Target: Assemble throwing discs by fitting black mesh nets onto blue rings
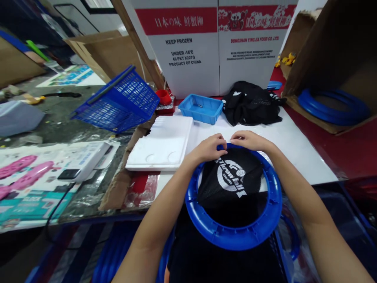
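Observation:
A blue plastic ring (pixel 237 237) lies tilted toward me, its near side over my lap and its far edge at the white tabletop. Black mesh fabric (pixel 210 182) with a white printed logo stretches across the upper part of its opening. My left hand (pixel 209 147) has its fingers curled round the ring's far edge, left of centre. Just to its right, my right hand (pixel 247 140) is closed at the same edge, fingertips pinched; whether mesh is also between the fingers I cannot tell.
Behind my hands are a light blue tray (pixel 202 112) holding a small item, a pile of black mesh (pixel 251 104) and white cartons (pixel 188 78). White foam (pixel 160 141) and a tilted blue basket (pixel 120 102) stand left. Blue rings (pixel 332 108) sit in a cardboard box at right.

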The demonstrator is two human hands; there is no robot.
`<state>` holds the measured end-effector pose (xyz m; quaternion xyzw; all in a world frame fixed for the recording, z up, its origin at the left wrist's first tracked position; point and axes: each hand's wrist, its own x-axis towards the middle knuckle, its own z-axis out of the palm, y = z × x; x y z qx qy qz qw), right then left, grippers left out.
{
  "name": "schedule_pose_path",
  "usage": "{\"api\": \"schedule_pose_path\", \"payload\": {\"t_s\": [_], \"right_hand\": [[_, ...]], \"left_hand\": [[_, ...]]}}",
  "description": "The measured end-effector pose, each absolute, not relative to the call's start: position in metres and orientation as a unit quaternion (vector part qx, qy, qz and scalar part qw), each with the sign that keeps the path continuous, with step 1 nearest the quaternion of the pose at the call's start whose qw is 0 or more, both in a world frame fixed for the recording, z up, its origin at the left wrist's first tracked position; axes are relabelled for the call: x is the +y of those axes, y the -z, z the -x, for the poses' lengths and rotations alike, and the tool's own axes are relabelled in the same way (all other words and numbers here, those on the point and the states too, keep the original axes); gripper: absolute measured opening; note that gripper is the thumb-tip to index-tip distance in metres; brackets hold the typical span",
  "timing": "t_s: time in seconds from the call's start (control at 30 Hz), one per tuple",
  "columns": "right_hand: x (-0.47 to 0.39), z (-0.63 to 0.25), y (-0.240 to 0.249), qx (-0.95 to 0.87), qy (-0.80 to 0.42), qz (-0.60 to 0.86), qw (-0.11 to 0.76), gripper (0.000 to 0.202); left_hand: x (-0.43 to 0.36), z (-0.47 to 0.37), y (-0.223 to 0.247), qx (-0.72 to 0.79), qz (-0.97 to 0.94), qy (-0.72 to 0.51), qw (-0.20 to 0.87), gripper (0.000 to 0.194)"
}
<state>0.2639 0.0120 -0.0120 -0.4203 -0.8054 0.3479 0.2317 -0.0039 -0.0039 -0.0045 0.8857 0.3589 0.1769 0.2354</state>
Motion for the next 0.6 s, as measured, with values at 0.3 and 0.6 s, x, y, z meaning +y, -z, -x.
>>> {"api": "schedule_pose_path", "payload": {"t_s": [0.3,0.6], "right_hand": [[0.005,-0.373,-0.005,-0.716,-0.241,0.593,0.279,0.043],[0.003,-0.332,0.014,-0.79,-0.226,0.556,0.126,0.015]], "left_hand": [[-0.019,0.013,-0.012,0.544,-0.823,-0.076,0.147,0.037],[-0.036,0.033,-0.057,0.38,-0.695,0.162,0.588,0.056]]}}
